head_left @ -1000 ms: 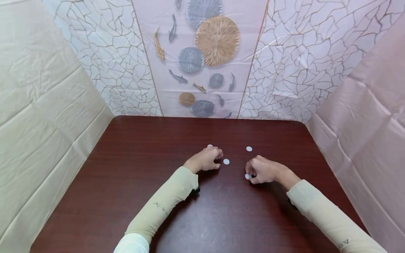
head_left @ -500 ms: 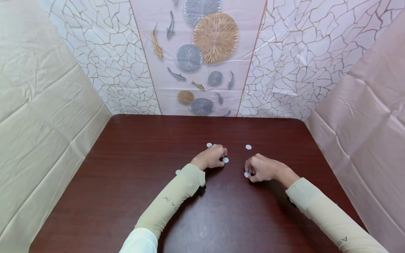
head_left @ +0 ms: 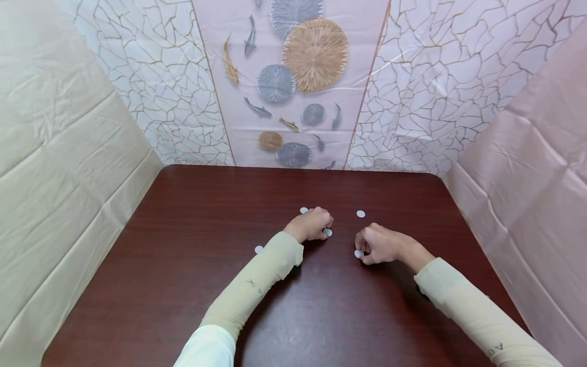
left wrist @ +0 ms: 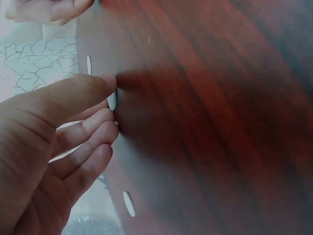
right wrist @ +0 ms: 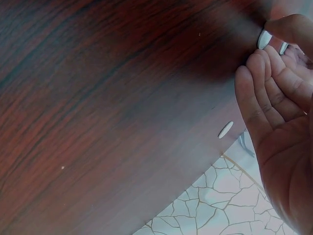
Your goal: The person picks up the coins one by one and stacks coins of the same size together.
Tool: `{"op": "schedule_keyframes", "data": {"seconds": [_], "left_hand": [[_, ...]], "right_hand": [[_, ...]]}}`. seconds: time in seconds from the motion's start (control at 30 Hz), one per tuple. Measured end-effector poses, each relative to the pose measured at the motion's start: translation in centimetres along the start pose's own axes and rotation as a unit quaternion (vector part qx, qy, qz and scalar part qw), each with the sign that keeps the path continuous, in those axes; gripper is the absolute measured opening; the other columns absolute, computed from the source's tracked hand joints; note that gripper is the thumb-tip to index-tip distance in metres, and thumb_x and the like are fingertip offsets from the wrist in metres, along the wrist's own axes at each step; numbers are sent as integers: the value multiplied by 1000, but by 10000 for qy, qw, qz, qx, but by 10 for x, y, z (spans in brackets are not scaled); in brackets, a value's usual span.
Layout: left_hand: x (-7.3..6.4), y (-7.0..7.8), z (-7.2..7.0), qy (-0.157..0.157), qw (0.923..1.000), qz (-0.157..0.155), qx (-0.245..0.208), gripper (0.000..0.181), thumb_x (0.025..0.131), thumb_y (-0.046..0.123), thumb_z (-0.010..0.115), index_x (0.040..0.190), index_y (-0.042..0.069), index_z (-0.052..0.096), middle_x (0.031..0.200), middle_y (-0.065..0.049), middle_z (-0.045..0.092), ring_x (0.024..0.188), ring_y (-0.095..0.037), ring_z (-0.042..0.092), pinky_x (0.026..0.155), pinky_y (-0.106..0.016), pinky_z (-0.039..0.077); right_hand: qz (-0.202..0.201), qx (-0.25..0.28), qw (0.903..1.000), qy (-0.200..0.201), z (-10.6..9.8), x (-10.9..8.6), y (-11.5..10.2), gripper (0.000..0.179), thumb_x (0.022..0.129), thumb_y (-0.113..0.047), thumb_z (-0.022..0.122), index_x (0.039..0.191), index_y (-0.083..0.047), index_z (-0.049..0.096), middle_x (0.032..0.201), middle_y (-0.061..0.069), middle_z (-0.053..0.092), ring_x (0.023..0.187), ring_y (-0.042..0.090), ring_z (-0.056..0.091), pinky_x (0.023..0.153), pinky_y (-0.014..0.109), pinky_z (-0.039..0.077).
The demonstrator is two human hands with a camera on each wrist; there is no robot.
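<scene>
My left hand point(head_left: 312, 224) pinches a small flat white disc point(head_left: 327, 232) between thumb and fingers at the tabletop. In the left wrist view that disc point(left wrist: 112, 100) shows edge-on, with the thumb tip point(left wrist: 108, 84) at one side and fingertips at the other. Lower and to the right, my right hand point(head_left: 382, 243) has a second white disc point(head_left: 358, 253) between thumb and index finger. The right wrist view shows this disc point(right wrist: 264, 39) low against the wood, the other fingers held together beside it.
A dark red-brown wooden table point(head_left: 183, 285) lies under both hands. More white discs are on it: one behind the left hand point(head_left: 304, 210), a far disc point(head_left: 361, 214) beyond the right hand, and a disc point(head_left: 259, 249) beside the left sleeve. Patterned cloth point(head_left: 293, 102) hangs behind.
My left hand has moved right to the middle disc and brought thumb and fingers around it. The disc beside the left sleeve, hidden at first, has come into view. My right hand stays put.
</scene>
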State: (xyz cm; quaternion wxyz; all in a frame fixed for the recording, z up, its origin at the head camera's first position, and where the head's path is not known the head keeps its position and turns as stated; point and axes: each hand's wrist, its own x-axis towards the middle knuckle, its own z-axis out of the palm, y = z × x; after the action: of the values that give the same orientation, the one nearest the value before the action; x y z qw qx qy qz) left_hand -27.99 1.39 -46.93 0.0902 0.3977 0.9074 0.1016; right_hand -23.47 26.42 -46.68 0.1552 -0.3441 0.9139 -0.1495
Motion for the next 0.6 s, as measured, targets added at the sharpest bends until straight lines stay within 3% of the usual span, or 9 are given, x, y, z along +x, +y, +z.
{"op": "schedule_keyframes", "data": {"seconds": [0.13, 0.43, 0.6], "left_hand": [[4, 3, -4, -110, 9999, -114, 7, 39, 98, 15, 75, 70, 16, 47, 69, 6, 41, 66, -10, 35, 62, -21, 30], [9, 5, -7, -360, 9990, -230, 123, 48, 99, 16, 74, 64, 19, 41, 59, 7, 35, 58, -9, 31, 60, -23, 32], [12, 11, -6, -368, 9974, -207, 578, 30, 95, 16, 75, 72, 17, 55, 69, 5, 54, 66, -12, 53, 66, -25, 45]], "right_hand": [[-30, 9, 10000, 22, 1, 0, 1, 13, 81, -14, 84, 86, -17, 72, 78, -10, 67, 71, 0, 60, 67, 20, 53], [-108, 12, 9999, 86, 0, 0, 0, 13, 80, -13, 83, 87, -15, 73, 78, -8, 68, 71, 2, 62, 66, 20, 54], [-50, 21, 10000, 63, 0, -1, -1, 14, 80, -13, 84, 87, -15, 73, 79, -8, 68, 72, 3, 62, 67, 20, 53]]}}
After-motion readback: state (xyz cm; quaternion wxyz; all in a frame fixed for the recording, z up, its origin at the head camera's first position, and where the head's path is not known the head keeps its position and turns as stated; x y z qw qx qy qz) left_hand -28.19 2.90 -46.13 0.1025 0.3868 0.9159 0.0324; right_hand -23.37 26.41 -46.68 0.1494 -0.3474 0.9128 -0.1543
